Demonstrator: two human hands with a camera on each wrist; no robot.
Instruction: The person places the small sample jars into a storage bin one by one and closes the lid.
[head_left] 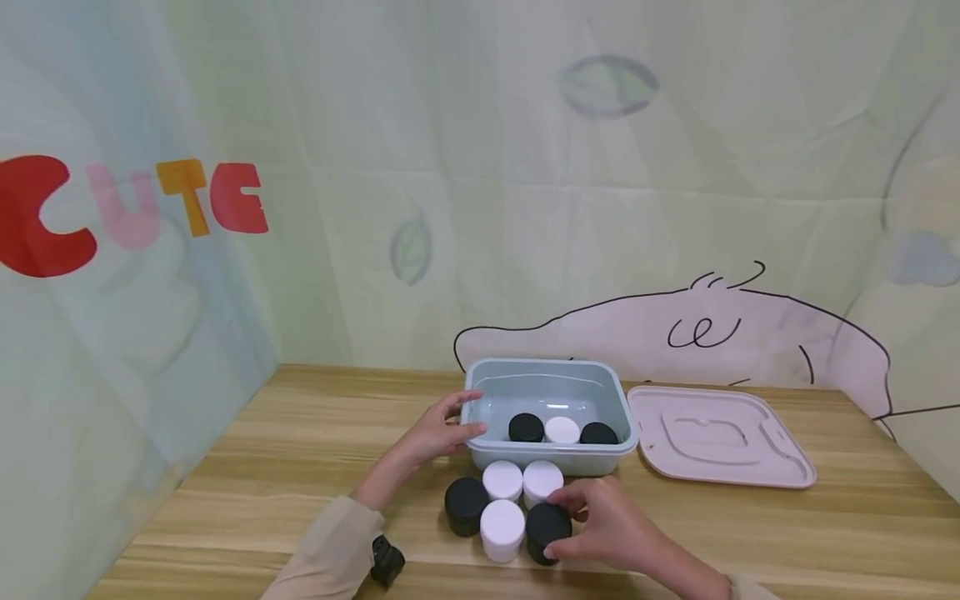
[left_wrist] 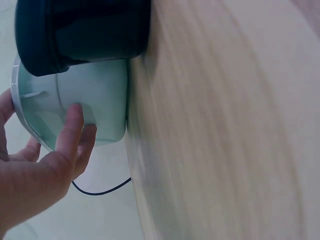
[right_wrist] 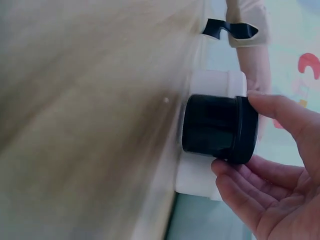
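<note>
Here, the right hand (head_left: 609, 525) pinches a black jar (head_left: 546, 523) on the worktop (head_left: 300, 467), a white jar (head_left: 542, 478) between it and the crosswise blue bin (head_left: 592, 461), whose left end the left hand (head_left: 437, 430) grips.

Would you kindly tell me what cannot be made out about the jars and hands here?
Head view: lower parts of three jars in the blue box, hidden by its front wall.
Head view: jar contents, hidden by lids.
Left wrist view: the near black jar, cut off by the top edge.
Right wrist view: part of a white jar, behind the gripped black jar.
</note>
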